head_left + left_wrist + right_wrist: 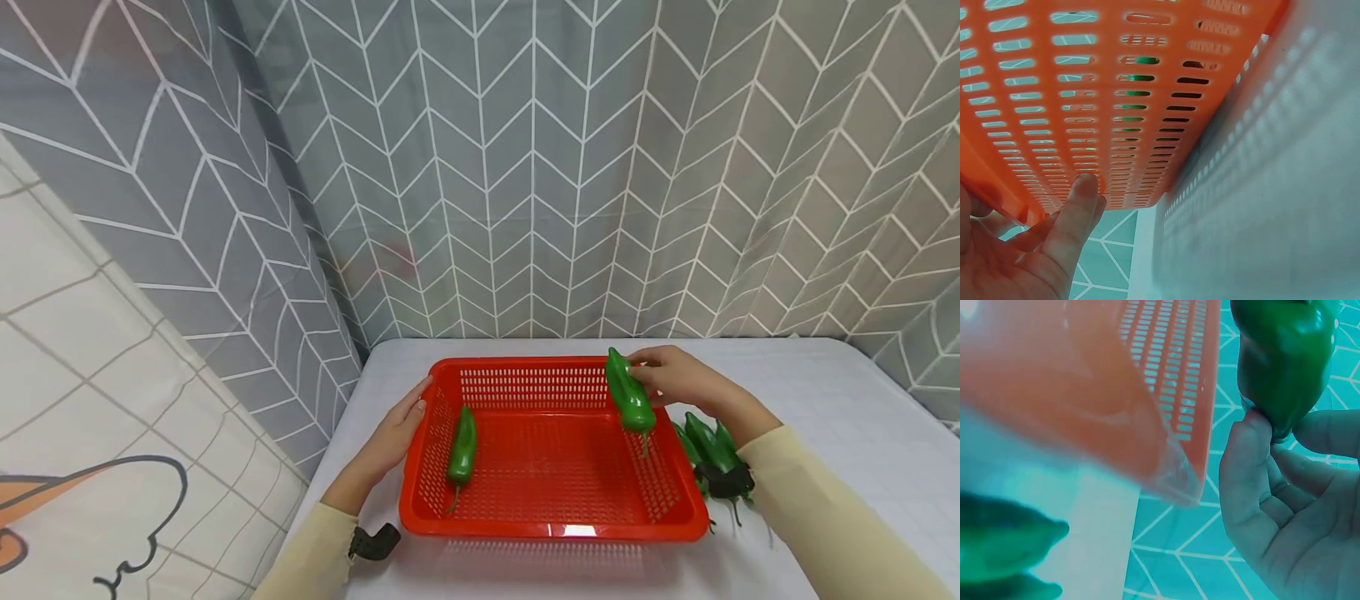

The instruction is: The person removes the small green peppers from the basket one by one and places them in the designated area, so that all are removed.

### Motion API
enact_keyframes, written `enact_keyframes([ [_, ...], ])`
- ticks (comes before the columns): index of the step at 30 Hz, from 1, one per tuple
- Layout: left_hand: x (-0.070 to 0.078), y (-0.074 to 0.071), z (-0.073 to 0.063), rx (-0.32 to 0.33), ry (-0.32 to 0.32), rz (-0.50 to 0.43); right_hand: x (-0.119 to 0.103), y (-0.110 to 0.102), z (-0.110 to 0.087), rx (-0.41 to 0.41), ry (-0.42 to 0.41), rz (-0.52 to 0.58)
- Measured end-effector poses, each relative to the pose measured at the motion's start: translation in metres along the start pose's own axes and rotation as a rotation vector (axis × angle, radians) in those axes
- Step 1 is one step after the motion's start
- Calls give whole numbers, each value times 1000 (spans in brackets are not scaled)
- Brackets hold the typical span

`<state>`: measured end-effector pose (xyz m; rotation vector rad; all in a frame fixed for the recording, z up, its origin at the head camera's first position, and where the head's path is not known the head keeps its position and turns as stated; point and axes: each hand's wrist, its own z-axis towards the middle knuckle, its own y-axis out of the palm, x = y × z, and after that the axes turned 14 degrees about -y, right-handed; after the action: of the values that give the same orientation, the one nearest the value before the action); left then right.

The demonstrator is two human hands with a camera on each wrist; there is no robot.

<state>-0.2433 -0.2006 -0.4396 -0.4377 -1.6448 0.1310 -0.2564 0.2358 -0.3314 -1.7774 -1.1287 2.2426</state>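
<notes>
- While the fingertips of the right hand (pixel 670 379) pinch a glossy, tapering green pepper (pixel 628 392), its stem end points to the near side, over the far right part of the basket; whether it touches the plastic cannot be told.
- Straight, slightly parted fingers of the left hand (pixel 396 429) rest along the left wall, holding no pepper; the left wrist view shows a fingertip against the slots outside.
- Between the hands stands a bright red, rectangular, slotted plastic basket (pixel 510 527), upright.
- Inside it, near the left wall, lies a long green pepper with a thin stem (pixel 462 446), stem to the near side.
- Outside the right wall, partly hidden by the right wrist, a cluster of green peppers (pixel 699 433) lies on the white-covered table (pixel 840 417); their number cannot be told.
- Cream sleeves (pixel 832 500) and black wrist-worn devices (pixel 723 480) frame the work, before a grey curtain with white chevron lines (pixel 480 167).
- By all appearances, the step in hand is loading peppers into the basket, with most yet to go in; the next move seems to call for lowering this one to the floor of the basket and parting the fingertips gently, while the left hand steadies the wall.
</notes>
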Motion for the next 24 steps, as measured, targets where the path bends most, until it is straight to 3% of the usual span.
enact_keyframes([
  [24,1,1,2,-41,9,-21,32,-41,-37,36,42,-105],
])
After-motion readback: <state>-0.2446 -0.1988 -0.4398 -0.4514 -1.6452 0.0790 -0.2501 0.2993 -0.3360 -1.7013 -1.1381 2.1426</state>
